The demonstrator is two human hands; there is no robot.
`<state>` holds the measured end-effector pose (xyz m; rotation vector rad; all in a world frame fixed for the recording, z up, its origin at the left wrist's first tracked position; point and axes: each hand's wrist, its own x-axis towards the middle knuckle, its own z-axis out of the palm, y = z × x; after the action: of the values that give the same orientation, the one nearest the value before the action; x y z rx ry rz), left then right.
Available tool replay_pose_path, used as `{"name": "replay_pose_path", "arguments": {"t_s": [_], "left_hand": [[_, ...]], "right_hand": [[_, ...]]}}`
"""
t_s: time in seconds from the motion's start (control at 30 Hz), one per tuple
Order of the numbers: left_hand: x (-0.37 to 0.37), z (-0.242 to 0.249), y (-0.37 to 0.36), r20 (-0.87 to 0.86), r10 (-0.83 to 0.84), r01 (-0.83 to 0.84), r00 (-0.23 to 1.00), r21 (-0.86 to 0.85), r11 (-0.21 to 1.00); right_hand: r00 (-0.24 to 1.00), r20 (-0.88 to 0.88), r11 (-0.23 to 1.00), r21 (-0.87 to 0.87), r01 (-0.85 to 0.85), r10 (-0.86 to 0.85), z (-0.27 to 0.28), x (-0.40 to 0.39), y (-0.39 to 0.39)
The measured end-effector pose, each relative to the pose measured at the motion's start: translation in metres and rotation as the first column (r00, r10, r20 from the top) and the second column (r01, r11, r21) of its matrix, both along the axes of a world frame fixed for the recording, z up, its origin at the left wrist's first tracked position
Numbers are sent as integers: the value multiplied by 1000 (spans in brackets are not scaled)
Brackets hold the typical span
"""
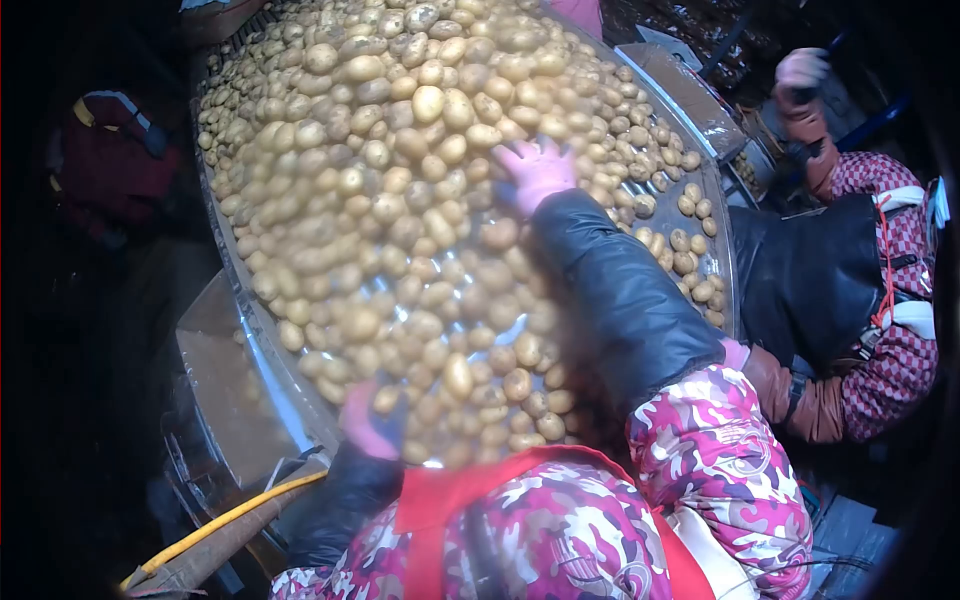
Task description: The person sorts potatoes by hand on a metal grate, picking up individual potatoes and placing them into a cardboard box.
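A large heap of potatoes (430,105) covers a wide metal sorting table (722,250). My right hand (540,172), in a pink and dark glove, reaches over the middle of the heap with its fingers spread on the potatoes. My left hand (370,420), gloved alike, is low at the near left edge of the table. Motion blurs its fingers, and a potato (387,398) shows right beside them; whether it is gripped cannot be made out. Many potatoes in the near and left part are smeared. Dark sleeves cover both my forearms.
A co-worker in a checked top and dark apron (810,270) stands at the right. Cardboard boxes (225,375) sit against the table's left side, and another box (680,90) lies at the upper right. A yellow hose (230,515) runs at lower left. Another person's dark red clothing (115,170) shows at far left.
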<state>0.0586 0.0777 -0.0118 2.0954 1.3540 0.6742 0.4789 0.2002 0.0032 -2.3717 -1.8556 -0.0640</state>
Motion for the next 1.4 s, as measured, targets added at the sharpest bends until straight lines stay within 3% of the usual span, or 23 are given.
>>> {"name": "replay_pose_path", "arguments": {"t_s": [0.1, 0.23, 0.3, 0.37, 0.4, 0.5, 0.53, 0.57, 0.63, 0.7, 0.77, 0.83, 0.9, 1.03, 1.07, 1.17, 1.27, 1.33, 1.37, 1.4], "left_hand": [[3, 7, -1, -27, 32, -33, 999, -31, 999], [-4, -2, -1, -83, -12, 6, 996, -72, 997], [-3, -5, 3, -84, -38, 35, 996, -44, 998], [1, 4, 6, -69, -68, 67, 995, -23, 998], [3, 1, 7, -84, -81, 78, 993, -40, 996], [24, 9, 7, -131, -144, 130, 981, -108, 986], [34, 10, 8, -117, -168, 157, 979, -103, 982], [41, 12, 9, -105, -190, 181, 976, -92, 979], [50, 8, 12, -161, -220, 217, 962, -36, 976], [55, 10, 12, -187, -232, 235, 955, -3, 972], [61, 11, 17, -168, -239, 239, 956, -20, 971], [65, 11, 20, -164, -251, 251, 954, -19, 968], [67, 12, 21, -177, -258, 261, 950, -4, 965], [61, 27, 27, -167, -346, 346, 923, -28, 938], [60, 32, 28, -153, -359, 356, 921, -47, 933], [60, 30, 32, -123, -375, 368, 919, -74, 927], [60, 33, 37, -118, -396, 386, 910, -103, 917], [59, 36, 41, -134, -425, 416, 895, -88, 905], [58, 35, 41, -146, -439, 431, 887, -83, 898], [58, 33, 41, -143, -435, 430, 889, -65, 900]], "right_hand": [[994, -53, 992, -89, 86, -91, 1, 8, 6], [952, 126, 936, -187, 298, -278, 7, 32, -1], [907, 127, 895, -155, 419, -403, 3, 57, -17], [841, -136, 850, -157, 503, -524, -1, 84, -46], [833, -109, 832, -207, 514, -542, 10, 84, -62], [819, -210, 840, -22, 543, -535, -37, 101, -107], [811, -157, 825, -68, 561, -564, -39, 91, -123], [864, -136, 863, 89, 498, -485, -69, 90, -142], [917, -12, 917, -31, 398, -398, -36, 44, -163], [915, 14, 880, -270, 391, -403, -8, -8, -169], [960, 16, 946, -164, 280, -281, -16, -39, -185], [992, -65, 940, -331, 81, -108, 11, -82, -177], [977, -159, 979, -119, -164, 144, -11, -101, -181], [964, -209, 976, -105, -191, 166, -12, -51, -135], [989, -49, 989, -40, -140, 138, -14, -46, -128], [989, -117, 983, -170, 74, -94, 11, -21, -87], [969, -41, 964, -122, 237, -244, 21, -14, -40], [991, 60, 945, 312, 94, -119, 11, -8, -4], [992, 111, 865, 503, -6, -58, 14, -10, 19], [1000, 23, 915, 402, -28, 21, 30, -13, 42]]}}
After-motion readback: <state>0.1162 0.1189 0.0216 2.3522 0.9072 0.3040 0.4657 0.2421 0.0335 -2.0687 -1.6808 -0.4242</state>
